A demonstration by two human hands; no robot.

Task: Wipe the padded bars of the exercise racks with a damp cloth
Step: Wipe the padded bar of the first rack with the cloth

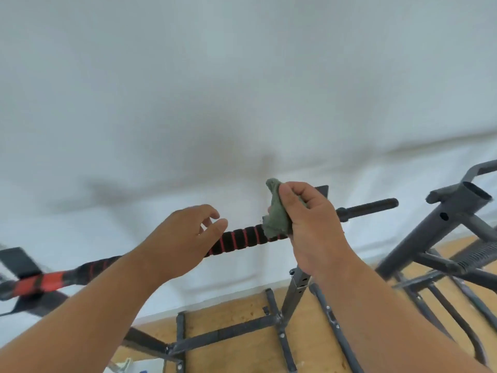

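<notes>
Gripping a green cloth (277,211), the right hand (309,224) has its fingers curled round the bunched fabric and presses it against the padded bar (242,239) at the right end of the foam. Cloth sticks up above the thumb and hangs down over the bar.

Left hand (185,238) holds nothing: fingers loosely bent, thumb and forefinger parted, hovering at the bar just left of the exposed foam section. Can't tell whether it touches the foam.

Bar runs low-left to upper-right across the view. Foam is black with red rings; far left it is blurred, with a red and black patch. Right of the cloth the bar ends in a bare black stub (368,208).

Behind it all, a plain white wall (242,90). Below, a dark metal rack frame (231,332) stands on a wooden floor (242,354). A second dark frame (443,224) sits at right, tubes angled, open tube end up top.
</notes>
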